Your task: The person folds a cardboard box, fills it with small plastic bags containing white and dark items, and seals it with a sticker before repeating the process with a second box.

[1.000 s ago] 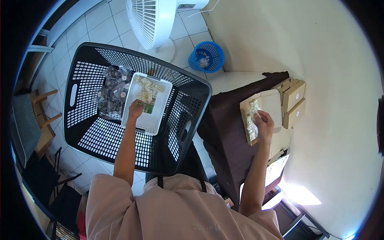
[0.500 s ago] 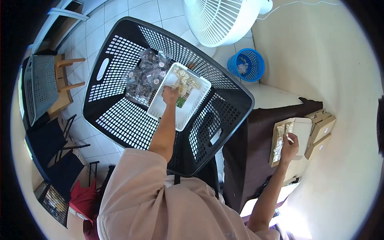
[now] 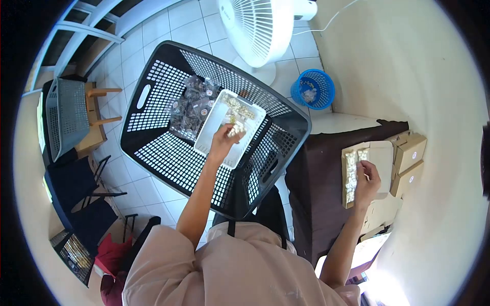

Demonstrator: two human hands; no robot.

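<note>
A person in a tan shirt (image 3: 245,260) works two-handed: the left hand (image 3: 223,143) pinches a small white clump (image 3: 236,128) over a white tray (image 3: 230,162) — set inside a black basket (image 3: 173,173) beside clear packets (image 3: 191,115). The right hand (image 3: 368,179) is at an open cardboard box (image 3: 382,153) holding pale pieces (image 3: 351,173), its grip impossible to tell. Beyond — a blue bin (image 3: 324,97) and white fan (image 3: 260,30).
</note>
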